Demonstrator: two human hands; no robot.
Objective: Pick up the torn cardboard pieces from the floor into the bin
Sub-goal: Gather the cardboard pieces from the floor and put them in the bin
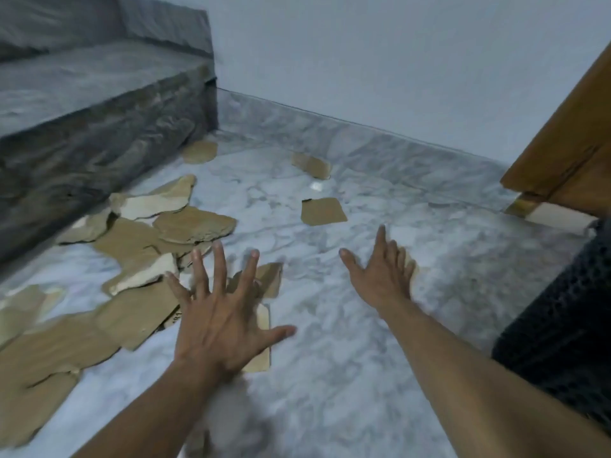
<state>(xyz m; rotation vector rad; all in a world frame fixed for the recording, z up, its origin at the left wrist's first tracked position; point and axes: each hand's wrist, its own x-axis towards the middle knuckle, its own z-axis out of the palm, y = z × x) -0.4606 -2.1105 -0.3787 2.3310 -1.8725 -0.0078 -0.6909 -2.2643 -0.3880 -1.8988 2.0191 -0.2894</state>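
Several torn brown cardboard pieces (139,305) lie scattered on the marble floor, mostly at the left beside the sofa. A squarish piece (322,211) lies alone farther out, and another piece (312,165) rests near the skirting. My left hand (220,312) hovers with fingers spread wide over a piece (264,355) partly hidden beneath it. My right hand (385,272) is also spread open, palm down, above the floor, with a small piece (413,264) half hidden behind it. A black mesh bin (562,328) stands at the right edge. Neither hand holds anything.
A grey sofa (92,104) fills the upper left, with cardboard lying against its base. A wooden door (568,153) leans in at the upper right. The pale wall and marble skirting (363,133) close off the far side.
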